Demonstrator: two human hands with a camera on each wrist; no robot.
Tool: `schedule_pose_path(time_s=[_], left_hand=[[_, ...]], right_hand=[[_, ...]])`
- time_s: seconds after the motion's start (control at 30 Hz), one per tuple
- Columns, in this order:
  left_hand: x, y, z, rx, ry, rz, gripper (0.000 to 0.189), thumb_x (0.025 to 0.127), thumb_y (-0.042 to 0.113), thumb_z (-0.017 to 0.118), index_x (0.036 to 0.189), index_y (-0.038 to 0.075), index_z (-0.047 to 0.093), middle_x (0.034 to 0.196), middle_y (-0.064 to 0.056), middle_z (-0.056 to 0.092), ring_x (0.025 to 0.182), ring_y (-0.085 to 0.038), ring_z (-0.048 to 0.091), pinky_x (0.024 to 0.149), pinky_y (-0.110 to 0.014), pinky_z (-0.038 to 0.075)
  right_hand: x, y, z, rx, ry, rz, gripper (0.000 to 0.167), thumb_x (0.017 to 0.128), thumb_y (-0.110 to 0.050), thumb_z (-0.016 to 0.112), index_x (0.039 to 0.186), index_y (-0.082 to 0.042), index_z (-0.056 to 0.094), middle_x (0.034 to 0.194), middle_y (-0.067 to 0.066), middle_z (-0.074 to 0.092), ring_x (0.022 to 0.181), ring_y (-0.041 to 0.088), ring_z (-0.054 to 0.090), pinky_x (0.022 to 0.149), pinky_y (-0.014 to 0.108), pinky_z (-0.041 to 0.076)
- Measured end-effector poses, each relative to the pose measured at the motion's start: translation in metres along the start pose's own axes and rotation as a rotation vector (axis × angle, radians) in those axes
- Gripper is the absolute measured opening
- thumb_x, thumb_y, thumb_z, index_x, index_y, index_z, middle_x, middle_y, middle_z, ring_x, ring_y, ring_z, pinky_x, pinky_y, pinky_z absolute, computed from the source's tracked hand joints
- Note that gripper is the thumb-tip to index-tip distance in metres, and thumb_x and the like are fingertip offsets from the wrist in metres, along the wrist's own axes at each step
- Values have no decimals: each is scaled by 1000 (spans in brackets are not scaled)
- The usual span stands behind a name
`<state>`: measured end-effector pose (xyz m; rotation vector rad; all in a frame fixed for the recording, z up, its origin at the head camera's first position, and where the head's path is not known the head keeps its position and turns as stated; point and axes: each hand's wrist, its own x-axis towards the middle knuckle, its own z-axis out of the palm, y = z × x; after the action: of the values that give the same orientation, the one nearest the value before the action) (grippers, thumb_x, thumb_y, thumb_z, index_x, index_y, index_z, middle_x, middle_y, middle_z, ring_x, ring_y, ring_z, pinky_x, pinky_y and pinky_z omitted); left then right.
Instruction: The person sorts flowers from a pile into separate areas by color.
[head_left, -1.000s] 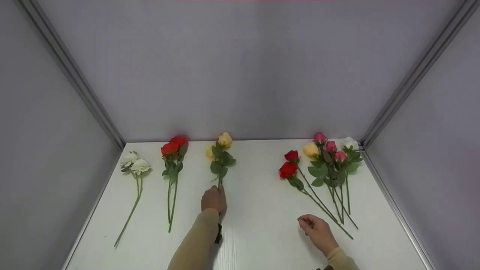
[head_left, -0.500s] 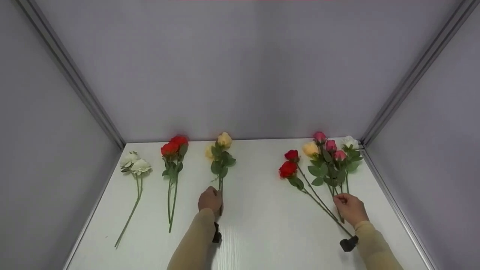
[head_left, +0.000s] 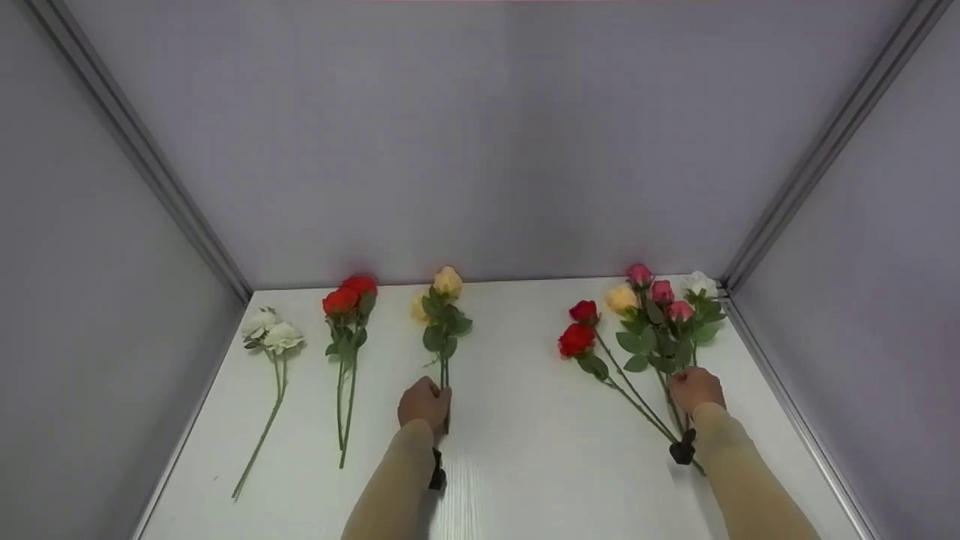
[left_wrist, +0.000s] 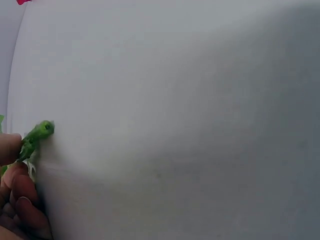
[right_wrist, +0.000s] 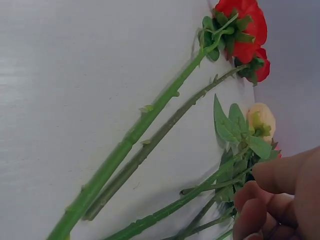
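Note:
My left hand pinches the stems of two yellow roses lying at the middle of the table. In the left wrist view, the green stem ends stick out between thumb and fingers. Over the right-hand bunch, my right hand has its thumb and fingers curled at a rose stem; which bloom it belongs to is hidden. That bunch holds pink roses, a yellow rose and a white flower. Two red roses lie just left of it, stems slanting toward my right wrist.
White flowers lie at the far left of the white table, and orange-red roses beside them. Grey panels enclose the back and both sides. A small black device sits on my right wrist.
My right hand has moved right and away from me, from bare table onto the bunch's stems. The left hand has stayed at the yellow roses' stems, shifting only slightly.

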<state>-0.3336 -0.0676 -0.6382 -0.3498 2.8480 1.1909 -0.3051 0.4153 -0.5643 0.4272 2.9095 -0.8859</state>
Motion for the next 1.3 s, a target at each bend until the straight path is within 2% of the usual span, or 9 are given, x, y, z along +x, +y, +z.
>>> schedule_pose_path(time_s=[0.17, 0.27, 0.4, 0.53, 0.7, 0.93, 1.03, 1.13, 1.3], left_hand=[[-2, 1, -3, -28, -19, -17, 27, 91, 35, 63, 78, 12, 58, 69, -2, 57, 65, -20, 52, 61, -35, 41], [-2, 1, -4, -29, -16, -23, 28, 91, 37, 62, 78, 12, 58, 69, -1, 57, 65, -19, 51, 61, -35, 41], [-2, 1, -5, -22, -18, -31, 31, 89, 41, 64, 78, 12, 58, 69, -1, 57, 65, -20, 52, 61, -35, 41], [1, -2, -3, -22, -29, -35, 33, 83, 43, 70, 78, 12, 58, 69, -1, 58, 65, -20, 53, 61, -35, 42], [5, -8, 1, -13, -37, 4, 34, 77, 40, 77, 79, 12, 60, 69, -1, 58, 66, -20, 54, 61, -35, 44], [7, -10, 1, -15, -14, 15, 23, 82, 32, 70, 77, 13, 59, 68, 0, 58, 65, -20, 53, 60, -37, 44], [8, -11, 1, -19, -7, 17, 19, 85, 28, 65, 76, 13, 59, 67, 0, 58, 63, -20, 53, 58, -37, 44], [9, -12, 2, -18, -6, 6, 16, 86, 26, 63, 77, 13, 60, 67, 0, 58, 63, -20, 54, 59, -36, 44], [10, -12, 3, -38, -13, -14, 15, 86, 25, 62, 78, 12, 60, 68, -1, 59, 64, -20, 54, 59, -37, 44]], right_hand=[[11, 8, 4, -18, -12, 38, 24, 93, -21, 47, 77, -6, 55, 75, 9, 56, 70, 25, 49, 59, 38, 39], [15, 12, 6, -17, -26, 53, 28, 94, -23, 49, 88, 0, 63, 86, 16, 63, 78, 30, 57, 65, 43, 46], [17, 13, 9, -27, -42, 65, 33, 94, -26, 53, 100, 4, 65, 96, 21, 65, 85, 33, 60, 70, 46, 48], [19, 13, 12, -37, -51, 64, 31, 93, -26, 55, 96, 3, 64, 93, 18, 65, 80, 30, 58, 66, 44, 47], [21, 13, 15, -26, -77, 102, 28, 92, -24, 55, 95, 2, 64, 92, 18, 65, 71, 25, 55, 58, 38, 45], [25, 10, 17, -21, -104, 144, 27, 92, -24, 52, 83, -1, 62, 80, 12, 63, 64, 23, 52, 55, 36, 42], [25, 8, 15, -21, -115, 158, 33, 94, -28, 49, 85, 1, 62, 80, 14, 63, 65, 24, 52, 55, 37, 42], [25, 7, 14, -29, -104, 162, 39, 96, -30, 48, 92, 6, 65, 85, 20, 64, 68, 27, 54, 58, 40, 44], [27, 9, 15, -30, -74, 160, 40, 93, -26, 54, 103, 12, 63, 101, 30, 64, 84, 38, 62, 72, 49, 49]])
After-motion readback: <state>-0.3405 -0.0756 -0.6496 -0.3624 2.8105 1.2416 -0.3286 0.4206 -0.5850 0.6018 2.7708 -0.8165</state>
